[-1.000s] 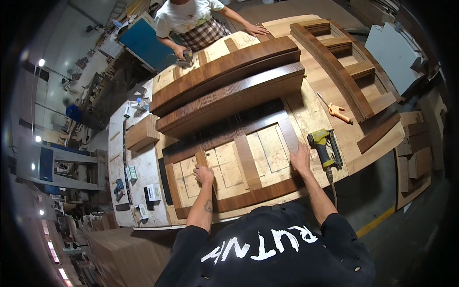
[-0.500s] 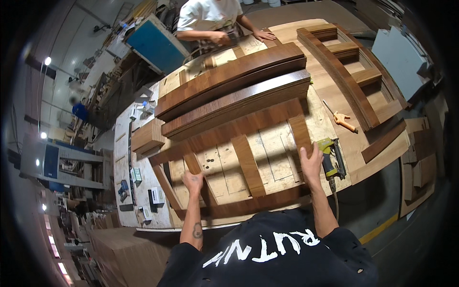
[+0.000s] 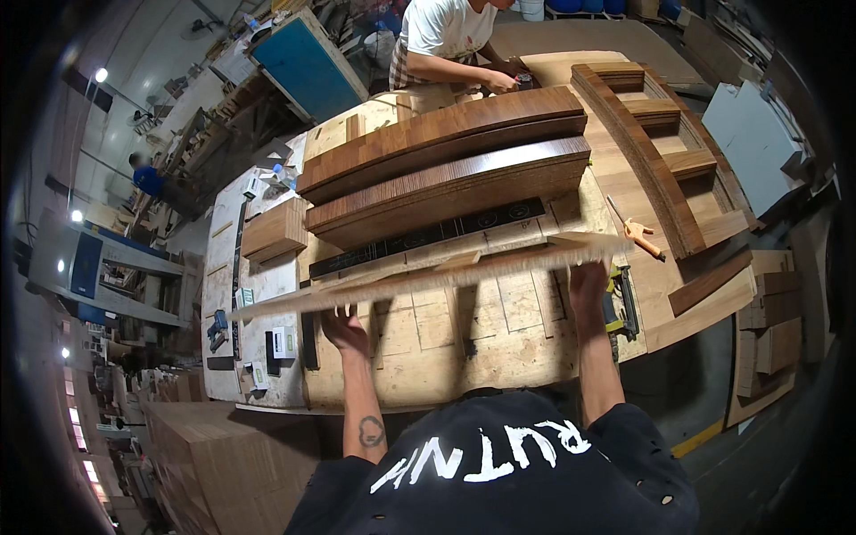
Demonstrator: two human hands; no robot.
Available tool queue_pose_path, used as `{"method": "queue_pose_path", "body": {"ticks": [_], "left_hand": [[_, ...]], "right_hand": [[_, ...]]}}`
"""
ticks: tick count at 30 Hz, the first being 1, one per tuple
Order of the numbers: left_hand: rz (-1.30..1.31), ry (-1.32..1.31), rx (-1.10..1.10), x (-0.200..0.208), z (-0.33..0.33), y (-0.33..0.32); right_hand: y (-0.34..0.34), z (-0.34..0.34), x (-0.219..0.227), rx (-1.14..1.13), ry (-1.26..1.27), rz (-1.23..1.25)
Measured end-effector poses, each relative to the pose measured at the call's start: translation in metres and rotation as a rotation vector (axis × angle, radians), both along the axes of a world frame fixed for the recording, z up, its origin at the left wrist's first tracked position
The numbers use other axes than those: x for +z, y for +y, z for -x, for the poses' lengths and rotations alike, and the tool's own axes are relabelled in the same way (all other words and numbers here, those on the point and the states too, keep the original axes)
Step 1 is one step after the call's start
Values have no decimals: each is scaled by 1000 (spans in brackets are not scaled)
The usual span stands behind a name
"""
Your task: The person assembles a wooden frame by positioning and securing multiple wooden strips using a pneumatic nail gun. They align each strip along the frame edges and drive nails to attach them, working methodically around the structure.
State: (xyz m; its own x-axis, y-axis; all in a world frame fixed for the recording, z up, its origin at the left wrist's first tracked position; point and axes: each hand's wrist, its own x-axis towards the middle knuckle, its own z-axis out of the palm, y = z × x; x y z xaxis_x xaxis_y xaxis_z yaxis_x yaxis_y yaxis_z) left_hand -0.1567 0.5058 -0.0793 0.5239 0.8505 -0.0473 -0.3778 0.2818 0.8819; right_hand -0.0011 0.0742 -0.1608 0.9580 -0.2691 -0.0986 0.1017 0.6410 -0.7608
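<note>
A wooden frame point(image 3: 437, 274) is raised off the workbench and tilted, so its long pale edge faces me, smeared by motion. Beneath its left part, my left hand point(image 3: 342, 330) supports it with the fingers curled up against the underside. My right hand point(image 3: 588, 283) grips the frame near its right end, the fingertips partly hidden behind the wood. Just right of that hand a green nail gun point(image 3: 621, 303) lies on the bench. Beyond the frame, two stacks of long brown boards, a rear stack point(image 3: 446, 134) and a front stack point(image 3: 455, 183), lie side by side.
An assembled ladder-like frame point(image 3: 655, 152) lies at the right, near an orange-handled tool point(image 3: 642, 236) and a loose board point(image 3: 711, 281). A wood block stack point(image 3: 272, 230) and small boxes point(image 3: 283, 341) sit at the left. A co-worker point(image 3: 446, 45) stands across the bench point(image 3: 410, 374).
The frame, flat on the bench before, has been lifted and tipped up, uncovering a black marked strip behind it. Both my hands rose with it. The co-worker has shifted and now handles a small object.
</note>
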Motion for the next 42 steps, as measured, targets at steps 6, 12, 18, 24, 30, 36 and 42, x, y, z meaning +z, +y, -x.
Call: {"method": "queue_pose_path", "body": {"ticks": [6,12,18,24,30,36,42], "left_hand": [[298,43,-66,-54,66,-4],[744,-222,56,-52,118,-49],[872,-18,44,-123,182,-65],[862,631,-58,-114,176,-78],[485,973,-205,-134,197,-68],[729,697,37,-136,185,-58],[668,652,73,-126,171,-54]], "right_hand": [[-47,-13,-98,539,-230,-509],[-77,20,-66,577,-19,-90],[-88,25,-34,606,403,418],[-58,20,-74,574,265,942],[-50,16,-94,465,276,1611],[-16,11,-83,480,373,1798],[-4,-11,-95,474,344,1740]]}}
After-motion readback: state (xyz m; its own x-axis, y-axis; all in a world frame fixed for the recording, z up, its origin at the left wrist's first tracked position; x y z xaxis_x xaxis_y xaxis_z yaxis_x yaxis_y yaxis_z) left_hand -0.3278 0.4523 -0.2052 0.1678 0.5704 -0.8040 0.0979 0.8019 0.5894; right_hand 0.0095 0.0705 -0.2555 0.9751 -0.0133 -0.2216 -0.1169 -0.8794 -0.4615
